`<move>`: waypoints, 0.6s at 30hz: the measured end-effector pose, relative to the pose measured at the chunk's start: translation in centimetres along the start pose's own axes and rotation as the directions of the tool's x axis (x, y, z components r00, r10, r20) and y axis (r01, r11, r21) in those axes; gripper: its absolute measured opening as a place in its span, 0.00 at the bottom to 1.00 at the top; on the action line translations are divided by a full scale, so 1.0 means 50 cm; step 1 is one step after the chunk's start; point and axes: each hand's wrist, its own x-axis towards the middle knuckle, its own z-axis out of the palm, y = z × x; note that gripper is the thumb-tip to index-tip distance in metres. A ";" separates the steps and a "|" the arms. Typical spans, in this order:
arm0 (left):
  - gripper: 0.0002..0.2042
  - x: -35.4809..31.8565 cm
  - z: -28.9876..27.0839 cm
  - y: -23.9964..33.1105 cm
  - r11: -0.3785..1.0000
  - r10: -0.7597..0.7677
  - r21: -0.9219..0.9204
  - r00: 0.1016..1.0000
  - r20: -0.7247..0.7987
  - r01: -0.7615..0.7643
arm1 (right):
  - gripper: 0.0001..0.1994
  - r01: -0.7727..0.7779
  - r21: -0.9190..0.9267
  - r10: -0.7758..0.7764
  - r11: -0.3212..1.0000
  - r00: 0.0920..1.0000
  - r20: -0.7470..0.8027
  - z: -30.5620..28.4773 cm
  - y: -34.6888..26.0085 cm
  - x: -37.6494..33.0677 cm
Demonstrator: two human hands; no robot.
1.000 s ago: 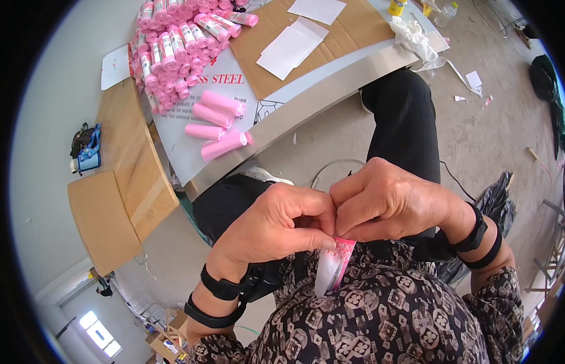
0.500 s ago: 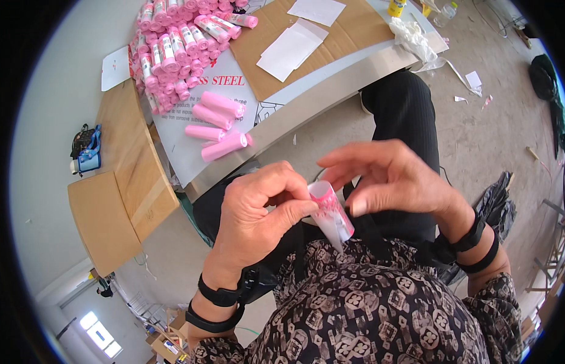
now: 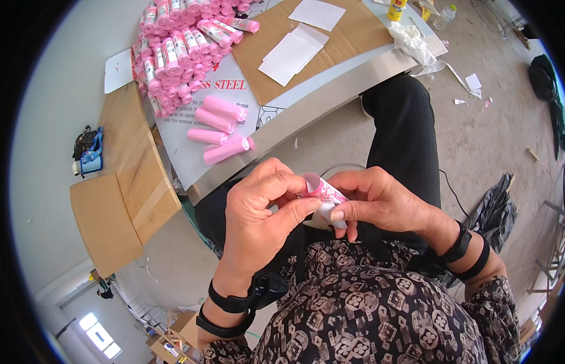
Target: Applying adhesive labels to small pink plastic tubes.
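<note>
A pink-and-white printed label (image 3: 326, 192), curled into a tube, is held between my two hands above my lap. My left hand (image 3: 261, 209) pinches its left end with thumb and fingertips. My right hand (image 3: 385, 200) grips the other end, thumb on the near side and fingers partly hidden behind it. Whether anything lies inside the curl I cannot tell. Beyond my left hand, several plain pink rolls (image 3: 226, 150), apparently of plastic bags, lie near the table's front edge. Farther back is a big pile of pink rolls with printed labels (image 3: 173, 57).
On the table (image 3: 276, 134) lie a cardboard sheet (image 3: 258, 73) and white paper sheets (image 3: 292, 56). Crumpled white plastic (image 3: 411, 42) hangs at the right edge near a yellow container (image 3: 396, 9). A wooden board (image 3: 133, 158) adjoins on the left. A black plastic bag (image 3: 495, 212) lies on the floor.
My right hand has closed from open fingers onto the label. The label has tilted toward the right and been curled between both hands. The rolls on the table have not moved.
</note>
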 end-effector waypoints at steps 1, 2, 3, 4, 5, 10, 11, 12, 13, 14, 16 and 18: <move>0.08 0.001 0.000 -0.002 0.999 -0.024 -0.047 1.000 -0.002 0.024 | 0.16 -0.011 0.016 0.011 1.000 1.000 -0.004 0.000 -0.002 0.000; 0.08 0.002 0.001 0.002 0.999 -0.022 -0.046 1.000 -0.001 0.022 | 0.16 -0.010 0.015 0.010 1.000 1.000 -0.005 -0.003 0.000 0.002; 0.08 0.003 0.003 0.009 0.992 0.062 0.109 0.998 0.013 -0.063 | 0.17 0.140 -0.141 -0.146 0.980 0.989 -0.037 -0.008 0.004 0.006; 0.07 0.002 0.004 0.012 0.954 0.139 0.262 0.990 0.037 -0.144 | 0.19 0.274 -0.294 -0.299 0.916 0.953 -0.041 -0.013 0.007 0.009; 0.07 0.001 0.004 0.013 0.954 0.137 0.264 0.990 0.036 -0.142 | 0.20 0.191 -0.279 -0.235 0.941 0.963 -0.133 -0.019 -0.002 0.008; 0.06 0.006 -0.005 0.008 0.990 0.095 0.114 0.992 -0.078 -0.086 | 0.18 0.162 -0.132 -0.173 0.978 0.982 -0.074 -0.018 -0.027 0.010; 0.06 0.005 -0.004 0.002 0.989 0.097 0.116 0.992 -0.080 -0.088 | 0.18 0.165 -0.133 -0.175 0.977 0.982 -0.072 -0.019 -0.024 0.011; 0.05 0.003 -0.002 -0.006 0.999 0.037 -0.004 0.989 -0.142 -0.038 | 0.17 0.051 -0.006 -0.051 0.999 0.984 -0.173 -0.020 -0.015 0.013; 0.04 0.001 0.000 -0.014 0.992 -0.030 -0.129 0.980 -0.195 0.005 | 0.15 -0.052 0.130 0.084 0.990 0.963 -0.256 -0.020 -0.005 0.014; 0.02 0.003 0.005 -0.018 0.976 -0.050 -0.219 0.974 -0.223 0.000 | 0.13 -0.013 0.274 0.112 0.962 0.929 -0.351 -0.019 0.005 0.013; 0.02 0.002 0.011 -0.032 0.965 -0.082 -0.261 0.967 -0.243 0.016 | 0.12 0.060 0.348 0.078 0.935 0.926 -0.369 -0.025 0.020 0.011; 0.02 0.001 0.016 -0.045 0.952 -0.116 -0.303 0.958 -0.262 0.033 | 0.12 0.131 0.420 0.047 0.898 0.921 -0.388 -0.023 0.021 0.013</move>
